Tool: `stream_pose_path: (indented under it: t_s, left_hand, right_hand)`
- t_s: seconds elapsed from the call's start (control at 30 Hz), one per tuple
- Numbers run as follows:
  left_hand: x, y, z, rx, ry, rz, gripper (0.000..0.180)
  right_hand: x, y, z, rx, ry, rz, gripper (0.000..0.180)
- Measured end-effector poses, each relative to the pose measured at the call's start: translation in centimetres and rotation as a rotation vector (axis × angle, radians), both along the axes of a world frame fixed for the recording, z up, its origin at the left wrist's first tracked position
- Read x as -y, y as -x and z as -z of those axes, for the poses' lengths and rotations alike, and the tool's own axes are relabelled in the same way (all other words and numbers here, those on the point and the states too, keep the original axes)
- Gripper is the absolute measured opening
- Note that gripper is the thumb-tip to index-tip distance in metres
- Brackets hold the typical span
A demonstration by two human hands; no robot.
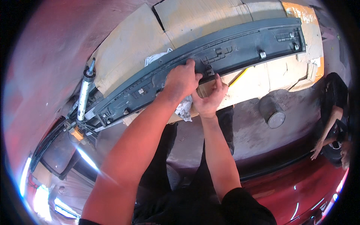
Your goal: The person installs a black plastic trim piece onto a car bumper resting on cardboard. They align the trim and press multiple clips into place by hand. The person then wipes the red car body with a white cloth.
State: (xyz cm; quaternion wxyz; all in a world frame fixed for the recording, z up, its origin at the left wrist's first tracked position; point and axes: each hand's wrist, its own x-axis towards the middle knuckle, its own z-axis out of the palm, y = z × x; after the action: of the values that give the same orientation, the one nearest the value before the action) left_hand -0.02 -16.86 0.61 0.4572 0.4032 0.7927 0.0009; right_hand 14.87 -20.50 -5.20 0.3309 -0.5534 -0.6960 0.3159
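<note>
A long, dark grey plastic trim panel [243,47] lies slantwise with its ribbed inner face up. Small metal clips [262,54] sit along it. My left hand [182,80] is closed at the panel's middle, its fingers curled over the near edge and pressing on the plastic. Just right of it, my right hand [213,98] has its index fingertip at a small dark bracket [209,70] on that edge. The other fingers of my right hand curl under the edge, partly hidden. A crumpled white cloth [183,109] shows below my left wrist.
Flattened cardboard [131,48] lies beneath the panel. A sealant gun [85,90] stands at the left. A yellow stick [238,77] pokes out near the panel. On the floor is a metal can [275,116]. Another person [332,116] is at the right, near a red car body panel [300,180].
</note>
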Motion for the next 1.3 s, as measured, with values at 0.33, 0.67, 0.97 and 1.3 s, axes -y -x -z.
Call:
stream_pose_path:
  t_s: [0.33,0.67,0.97,1.3]
  left_hand:
    - [13.6,-0.2,-7.3,-0.024,-0.549,-0.679,0.016]
    - [39.0,16.4,-6.2,-0.570,0.106,-1.163,0.047]
    - [41.8,24.5,-5.2,-0.392,0.283,-0.774,0.095]
    - [42.6,24.8,-3.8,-0.337,0.192,-0.839,0.093]
  right_hand:
    - [3.7,-1.7,-11.4,-0.045,0.486,-0.225,0.027]
    - [14.9,20.7,-11.1,0.117,0.145,-1.072,0.052]
    - [22.7,32.8,-6.7,0.303,-0.087,-1.364,0.086]
    - [22.7,34.8,-6.6,0.472,-0.141,-1.472,0.099]
